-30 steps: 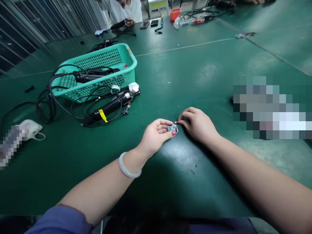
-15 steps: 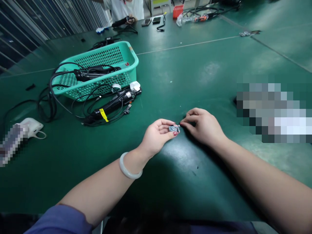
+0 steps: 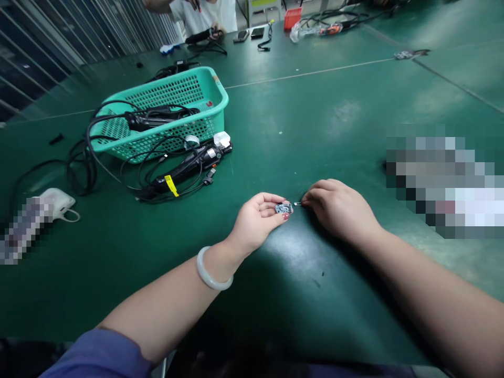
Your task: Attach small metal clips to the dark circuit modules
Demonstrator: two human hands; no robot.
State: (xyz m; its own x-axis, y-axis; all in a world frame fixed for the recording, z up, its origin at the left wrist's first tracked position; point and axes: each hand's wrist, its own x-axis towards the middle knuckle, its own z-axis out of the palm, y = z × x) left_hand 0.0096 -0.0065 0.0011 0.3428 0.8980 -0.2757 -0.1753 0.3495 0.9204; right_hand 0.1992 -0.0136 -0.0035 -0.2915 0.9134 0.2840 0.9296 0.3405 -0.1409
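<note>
The left hand [image 3: 255,223] pinched a small circuit board [image 3: 283,208] between thumb and fingertips, just above the green table [image 3: 299,294], with a pale bangle [image 3: 212,270] on its wrist. At the board's edge on the side away from that hand, the right hand [image 3: 338,210] had its fingertips closed on a tiny metal piece [image 3: 297,203], too small to identify.

Both grips looked slight. A sideways tug by the right hand could probably twist the board out of the pinch. The piece could also slip and drop onto the table.

Beyond the left hand, toward its outer side, a black power tool [image 3: 185,170] lay just beside a teal mesh basket [image 3: 212,100]. The basket held another black tool [image 3: 157,118], its cord [image 3: 92,142] spilling over the rim. Far beyond both hands, near another person [image 3: 212,13], stood a small red bin [image 3: 292,17]. Its contents could not be made out.
</note>
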